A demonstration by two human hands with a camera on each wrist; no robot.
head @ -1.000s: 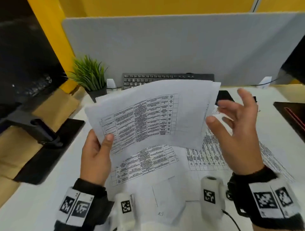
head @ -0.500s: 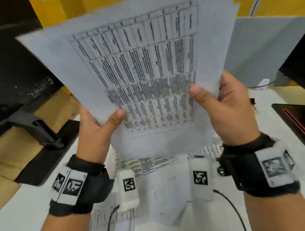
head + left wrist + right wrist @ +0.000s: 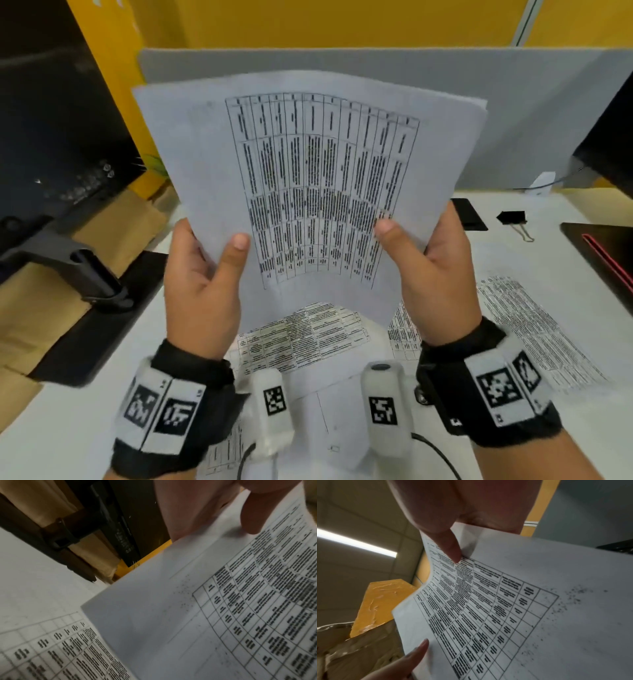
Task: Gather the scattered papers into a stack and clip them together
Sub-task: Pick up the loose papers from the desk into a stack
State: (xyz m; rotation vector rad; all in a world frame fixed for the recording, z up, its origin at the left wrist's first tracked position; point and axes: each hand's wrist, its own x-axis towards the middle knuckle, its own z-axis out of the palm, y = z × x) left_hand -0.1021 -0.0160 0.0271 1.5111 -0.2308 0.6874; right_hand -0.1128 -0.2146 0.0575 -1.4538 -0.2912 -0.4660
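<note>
I hold a bundle of printed sheets (image 3: 308, 178) upright above the desk, its table print facing me. My left hand (image 3: 202, 274) grips its lower left edge, thumb on the front. My right hand (image 3: 428, 270) grips the lower right edge the same way. The wrist views show each thumb on the sheets (image 3: 205, 601) (image 3: 522, 601). More printed papers lie flat on the white desk below (image 3: 301, 339) and to the right (image 3: 527, 325). A black binder clip (image 3: 512, 218) lies at the back right of the desk.
A grey partition (image 3: 513, 102) stands behind the desk. A black monitor stand (image 3: 85, 274) and brown paper (image 3: 34, 308) are at the left. A dark phone (image 3: 467, 214) lies near the clip. A dark red-lined object (image 3: 606, 253) sits at the right edge.
A second ago only my left hand held the sheets, my right hand open beside them. My right hand has taken hold, the bundle was raised and turned upright, then lowered a little.
</note>
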